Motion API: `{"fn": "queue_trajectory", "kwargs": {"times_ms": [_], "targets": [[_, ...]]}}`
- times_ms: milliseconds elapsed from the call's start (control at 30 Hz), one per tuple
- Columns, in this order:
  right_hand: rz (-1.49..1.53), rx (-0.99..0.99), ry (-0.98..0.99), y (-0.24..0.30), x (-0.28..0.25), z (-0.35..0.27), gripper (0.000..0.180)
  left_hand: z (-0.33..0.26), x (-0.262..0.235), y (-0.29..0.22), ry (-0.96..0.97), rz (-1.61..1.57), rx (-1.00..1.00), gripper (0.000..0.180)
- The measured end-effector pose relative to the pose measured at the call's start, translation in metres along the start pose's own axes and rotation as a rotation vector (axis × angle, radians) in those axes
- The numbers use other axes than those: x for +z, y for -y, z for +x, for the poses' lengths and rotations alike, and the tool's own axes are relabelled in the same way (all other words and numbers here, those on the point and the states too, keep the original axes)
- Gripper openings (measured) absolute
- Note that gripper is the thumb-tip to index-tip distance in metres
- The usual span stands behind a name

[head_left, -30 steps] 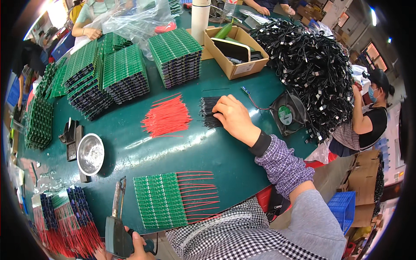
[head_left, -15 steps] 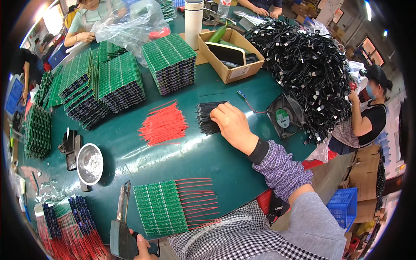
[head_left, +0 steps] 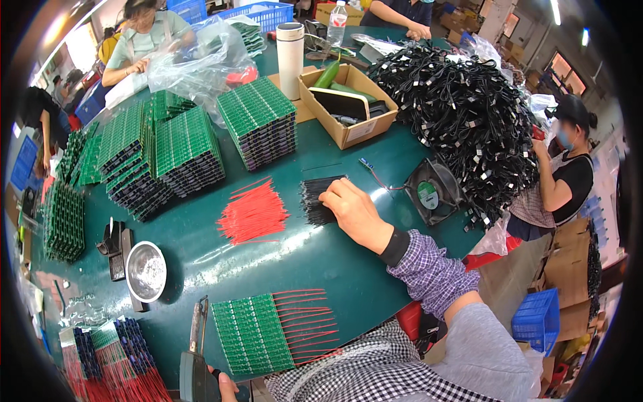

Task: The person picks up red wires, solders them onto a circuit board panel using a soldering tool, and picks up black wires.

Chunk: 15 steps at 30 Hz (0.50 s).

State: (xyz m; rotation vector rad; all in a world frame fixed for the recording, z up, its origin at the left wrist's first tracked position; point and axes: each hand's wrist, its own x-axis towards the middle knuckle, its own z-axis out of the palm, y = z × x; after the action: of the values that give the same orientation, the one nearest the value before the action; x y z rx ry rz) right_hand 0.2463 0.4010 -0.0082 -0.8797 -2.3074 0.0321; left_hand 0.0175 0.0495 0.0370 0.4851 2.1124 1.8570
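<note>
My left hand (head_left: pixel 228 388), partly cut off at the lower edge, is closed round the handle of a grey soldering gun (head_left: pixel 193 375), whose metal tip points up and away. Just right of it lies a green circuit board panel (head_left: pixel 251 335) with a row of red wires (head_left: pixel 309 315) sticking out of its right side. My right hand (head_left: pixel 358 213) reaches over the table with bent fingers at the pile of short black wires (head_left: pixel 316 197). Its fingertips touch the pile's right part; how many wires they pinch is hidden. A bundle of red wires (head_left: pixel 253 213) lies left of the black ones.
Stacks of green circuit boards (head_left: pixel 258 120) stand at the far left. A metal bowl (head_left: pixel 146 271) sits by a dark stand (head_left: pixel 117 248). Wired boards (head_left: pixel 110 355) fill the near left. Behind are a cardboard box (head_left: pixel 355 130), a fan (head_left: pixel 432 191) and heaped black cables (head_left: pixel 462 114). Co-workers surround the table.
The view has tilted up slightly, so the table sits lower in the picture. My right hand stays at the black wires, and my left hand keeps hold of the soldering gun.
</note>
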Motion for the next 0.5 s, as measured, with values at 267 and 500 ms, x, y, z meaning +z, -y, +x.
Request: {"fn": "queue_trajectory", "kwargs": {"times_ms": [267, 500], "targets": [[-0.202, -0.186, 0.162, 0.039, -0.035, 0.010, 0.012, -0.005, 0.004, -0.014, -0.027, -0.016, 0.046, 0.037], [-0.435, -0.340, 0.550, 0.084, -0.048, 0.016, 0.007, -0.008, 0.001, -0.007, -0.004, -0.092, 0.088, 0.040]]}}
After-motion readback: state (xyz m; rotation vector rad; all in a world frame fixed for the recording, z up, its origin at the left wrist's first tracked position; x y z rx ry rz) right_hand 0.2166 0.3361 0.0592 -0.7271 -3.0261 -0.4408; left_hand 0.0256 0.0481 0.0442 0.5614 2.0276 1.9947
